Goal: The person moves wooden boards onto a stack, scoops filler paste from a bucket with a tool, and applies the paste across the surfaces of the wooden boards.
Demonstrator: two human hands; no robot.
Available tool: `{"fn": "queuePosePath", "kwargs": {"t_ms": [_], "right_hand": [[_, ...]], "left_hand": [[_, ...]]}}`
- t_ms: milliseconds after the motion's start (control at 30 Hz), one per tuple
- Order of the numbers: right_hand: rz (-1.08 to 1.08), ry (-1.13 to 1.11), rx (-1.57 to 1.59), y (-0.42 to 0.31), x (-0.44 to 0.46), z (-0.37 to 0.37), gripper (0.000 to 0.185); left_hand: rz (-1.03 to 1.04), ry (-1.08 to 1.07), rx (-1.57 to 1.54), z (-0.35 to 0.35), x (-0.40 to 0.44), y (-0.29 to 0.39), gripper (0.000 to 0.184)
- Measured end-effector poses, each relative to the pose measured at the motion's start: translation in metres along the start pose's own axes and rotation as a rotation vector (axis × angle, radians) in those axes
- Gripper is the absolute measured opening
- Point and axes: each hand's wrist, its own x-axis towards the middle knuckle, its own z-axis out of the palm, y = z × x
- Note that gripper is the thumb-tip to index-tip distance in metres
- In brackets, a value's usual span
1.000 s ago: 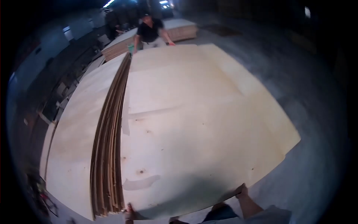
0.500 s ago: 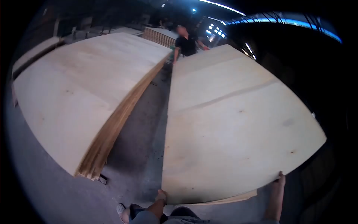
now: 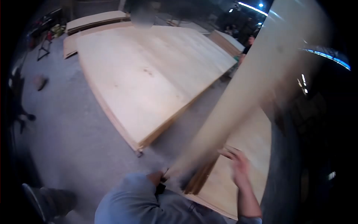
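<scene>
A large pale plywood sheet [image 3: 238,86] is tilted steeply on its side and smeared by motion. My left hand [image 3: 158,177] is closed on its low near corner; the sleeve hides part of that hand. My right hand [image 3: 238,162] is at the sheet's lower right side, its fingers stretched out and apart; blur hides whether they touch it. Below and right of the tilted sheet lies a stack of plywood [image 3: 250,149], its layered edge facing left. The far end of the sheet reaches past a co-worker [image 3: 248,46], who is mostly hidden behind it.
Another wide plywood stack [image 3: 149,78] stands to the left across a strip of grey floor [image 3: 74,142]. More sheets [image 3: 99,20] lie behind it, and a further stack [image 3: 227,41] is at the back. A foot in a dark shoe [image 3: 35,201] shows at lower left.
The sheet has gone from lying nearly flat to steeply tilted, exposing the stack beneath. My right hand has left its near edge and moved left. The view has turned left.
</scene>
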Motion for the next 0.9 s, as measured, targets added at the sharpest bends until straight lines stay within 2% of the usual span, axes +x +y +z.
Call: {"fn": "queuePosePath", "kwargs": {"t_ms": [33, 67, 133, 200, 267, 367, 467, 533, 633, 733, 767, 800, 833, 867, 900], "right_hand": [[0.071, -0.084, 0.084, 0.046, 0.024, 0.041, 0.038], [0.038, -0.152, -0.010, 0.103, 0.035, 0.081, 0.040], [-0.031, -0.246, -0.137, 0.124, 0.049, 0.141, 0.046], [-0.254, -0.218, -0.259, 0.159, 0.069, 0.192, 0.050], [-0.250, -0.221, -0.213, 0.174, 0.093, 0.229, 0.057], [-0.313, -0.116, -0.443, 0.201, 0.133, 0.262, 0.056], [-0.374, -0.066, -0.706, 0.196, 0.177, 0.280, 0.055], [-0.429, -0.092, -0.711, 0.177, 0.211, 0.275, 0.054], [-0.412, -0.054, -0.739, 0.182, 0.252, 0.288, 0.049], [-0.363, -0.058, -0.729, 0.170, 0.250, 0.301, 0.048], [-0.313, -0.074, -0.723, 0.164, 0.246, 0.299, 0.048], [-0.321, 0.000, -0.635, 0.177, 0.241, 0.306, 0.045], [-0.376, -0.042, -0.735, 0.172, 0.232, 0.296, 0.045], [-0.285, 0.032, -0.633, 0.171, 0.217, 0.294, 0.044], [-0.284, -0.218, -0.737, 0.157, 0.197, 0.271, 0.044]], "left_hand": [[0.021, 0.022, -0.093, -0.017, 0.001, 0.012, 0.058], [0.019, 0.024, -0.220, -0.033, 0.001, 0.025, 0.058], [-0.005, 0.020, -0.474, -0.061, -0.005, 0.046, 0.056], [-0.080, -0.037, -0.761, -0.086, -0.010, 0.065, 0.055], [-0.144, -0.100, -1.006, -0.107, -0.016, 0.079, 0.054], [-0.194, -0.177, -1.294, -0.122, -0.030, 0.099, 0.052], [-0.193, -0.208, -1.454, -0.136, -0.057, 0.118, 0.048], [-0.205, -0.228, -1.513, -0.133, -0.077, 0.126, 0.043], [-0.369, -0.229, -1.090, -0.136, -0.099, 0.085, 0.048], [-0.445, -0.158, -1.072, -0.125, -0.115, 0.033, 0.051], [-0.350, -0.153, -0.996, -0.120, -0.121, 0.026, 0.050], [-0.252, -0.189, -0.899, -0.115, -0.122, 0.027, 0.049], [-0.149, -0.261, -0.802, -0.107, -0.118, 0.033, 0.048], [-0.023, -0.129, -0.689, -0.100, -0.121, 0.043, 0.049], [0.124, -0.010, -0.593, -0.097, -0.127, 0.055, 0.049]]}}
